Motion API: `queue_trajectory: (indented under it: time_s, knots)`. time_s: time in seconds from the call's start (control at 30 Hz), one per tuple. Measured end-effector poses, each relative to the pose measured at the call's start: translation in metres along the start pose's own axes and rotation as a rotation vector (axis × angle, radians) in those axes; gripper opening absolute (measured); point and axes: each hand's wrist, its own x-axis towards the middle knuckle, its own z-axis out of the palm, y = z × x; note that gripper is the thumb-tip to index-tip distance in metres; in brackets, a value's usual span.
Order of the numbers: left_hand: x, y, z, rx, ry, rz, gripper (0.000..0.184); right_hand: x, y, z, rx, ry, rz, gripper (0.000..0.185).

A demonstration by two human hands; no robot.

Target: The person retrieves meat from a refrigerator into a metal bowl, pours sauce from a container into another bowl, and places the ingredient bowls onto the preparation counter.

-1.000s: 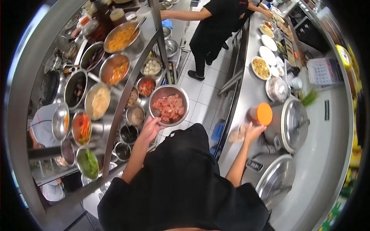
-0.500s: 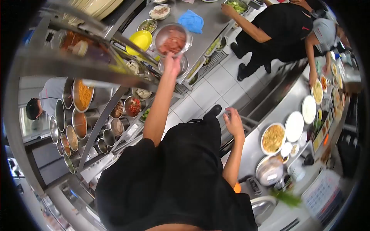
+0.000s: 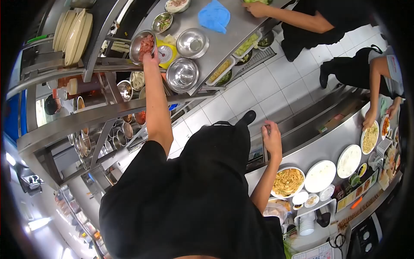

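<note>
One metal bowl [image 3: 136, 46], holding pieces of raw meat [image 3: 147, 45], at far left, gripped at its near edge by the person's left hand [image 3: 150, 59], fingers closed on it; whether it rests on anything cannot be told. One yellow scale [image 3: 174, 52], just right of the bowl, round white dial, markings too small to read. Two sets of steel bowls [image 3: 192, 42], right of the scale. One blue cloth [image 3: 214, 17], crumpled, farther along the steel counter [image 3: 233, 32]. Person's right hand [image 3: 272, 138], fingers apart from any object and loosely bent, near the edge of the right-hand counter. One plate of noodles [image 3: 288, 181], there, beside a white plate [image 3: 320, 176]. One printed sheet [image 3: 318, 252], near right, calendar-like, its print not reliably legible.
</note>
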Motion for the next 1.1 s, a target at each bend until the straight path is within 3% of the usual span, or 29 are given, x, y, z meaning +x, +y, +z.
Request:
queue_trajectory:
  time_s: [0.23, 0.4, 0.63, 0.73, 0.8, 0.83, 0.87, 0.97, 1.0, 1.03, 1.1]
  knots:
    - [-0.009, 0.01, -0.006, 0.058, 0.11, -0.046, 0.038, 0.014, 0.023, 0.003, -0.003, -0.036, 0.007, 0.026]
    - [0.006, 0.014, -0.03, -0.027, 0.02, -0.064, 0.035, 0.015, 0.017, 0.005, 0.006, -0.056, -0.004, 0.026]
    - [-0.069, 0.01, -0.005, -0.069, 0.092, -0.082, 0.047, 0.014, 0.04, 0.022, -0.027, -0.057, -0.019, 0.027]
    - [-0.054, 0.01, -0.025, -0.099, 0.104, -0.213, 0.038, 0.015, 0.039, 0.032, -0.016, -0.044, 0.008, 0.023]
    - [-0.052, 0.003, -0.035, 0.016, 0.019, -0.185, 0.041, 0.028, 0.025, 0.036, -0.022, -0.064, -0.034, 0.02]
    - [-0.052, 0.001, -0.042, 0.069, -0.022, -0.167, 0.042, 0.044, 0.01, 0.042, -0.038, -0.095, -0.093, 0.019]
    - [-0.055, 0.002, -0.051, 0.042, -0.072, -0.284, 0.034, 0.063, -0.01, 0.049, -0.06, -0.13, -0.158, 0.018]
    - [-0.085, -0.01, -0.068, 0.24, -0.202, -0.317, 0.023, 0.127, -0.125, 0.082, -0.174, -0.201, -0.498, 0.015]
    - [-0.094, -0.011, -0.084, 0.321, -0.421, -0.324, 0.025, 0.14, -0.184, 0.092, -0.168, -0.238, -0.586, 0.013]
    - [-0.122, -0.013, -0.077, 0.407, -0.293, -0.328, 0.027, 0.157, -0.229, 0.11, -0.149, -0.224, -0.703, 0.013]
    - [-0.143, -0.018, -0.096, 0.491, -0.46, -0.36, 0.03, 0.198, -0.304, 0.16, -0.272, -0.209, -0.856, 0.015]
